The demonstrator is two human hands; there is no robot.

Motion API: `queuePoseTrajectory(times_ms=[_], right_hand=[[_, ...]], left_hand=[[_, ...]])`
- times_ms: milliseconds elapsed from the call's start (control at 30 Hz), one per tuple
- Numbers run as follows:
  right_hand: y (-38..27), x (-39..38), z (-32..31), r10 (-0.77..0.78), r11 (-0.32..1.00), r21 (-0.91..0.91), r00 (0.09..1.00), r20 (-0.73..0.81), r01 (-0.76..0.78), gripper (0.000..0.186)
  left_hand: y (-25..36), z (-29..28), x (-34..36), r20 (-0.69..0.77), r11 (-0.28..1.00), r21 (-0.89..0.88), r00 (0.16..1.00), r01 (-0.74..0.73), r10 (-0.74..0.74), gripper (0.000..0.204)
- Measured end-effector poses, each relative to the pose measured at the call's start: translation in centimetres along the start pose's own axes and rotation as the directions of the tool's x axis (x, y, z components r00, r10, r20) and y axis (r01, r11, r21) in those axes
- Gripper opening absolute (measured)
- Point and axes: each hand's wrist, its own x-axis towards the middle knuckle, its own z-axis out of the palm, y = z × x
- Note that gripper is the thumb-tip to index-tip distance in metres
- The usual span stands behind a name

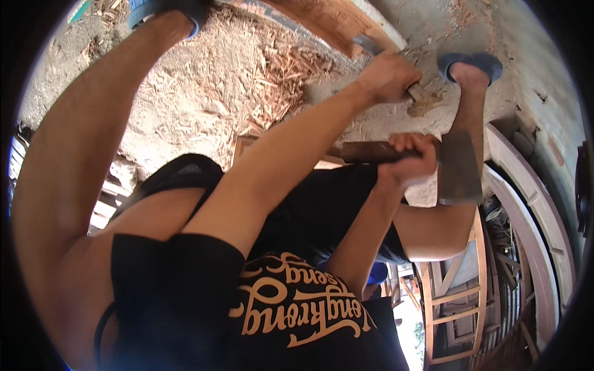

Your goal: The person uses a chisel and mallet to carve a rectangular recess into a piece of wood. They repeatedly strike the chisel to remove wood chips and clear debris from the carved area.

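Observation:
My left hand is closed round a chisel, whose grey metal end meets a reddish-brown wooden board at the top. Its wooden handle, with a frayed butt, sticks out behind my fist. My right hand grips a dark wooden handle just beside a broad, flat, grey rectangular head; this hatchet-like tool hangs in the air, nearer my body than the chisel. The head's exact kind is hard to make out. My right hand is slightly smeared by motion.
Wood chips litter the ground between my legs. A blue-grey sandal is on my right foot, close to the board's end. Along the right stand a pale wall, curved-looking wooden frames and a ladder-like wooden frame.

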Motion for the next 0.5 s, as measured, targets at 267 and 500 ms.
queuePoseTrajectory(times_ms=[267, 500], right_hand=[[-1.3, 0.2, 0.6, 0.222, 0.954, -0.203, 0.975, -0.016, -0.221, 0.012], [-0.2, -0.5, 0.1, 0.244, 0.937, -0.232, 0.965, -0.096, -0.26, 0.011]], left_hand=[[0.1, 0.4, -0.8, -0.04, 0.999, -0.015, 0.998, -0.049, 0.049, 0.022], [-0.2, 0.2, -1.1, -0.042, 0.997, 0.026, 0.997, -0.068, 0.069, 0.02]])
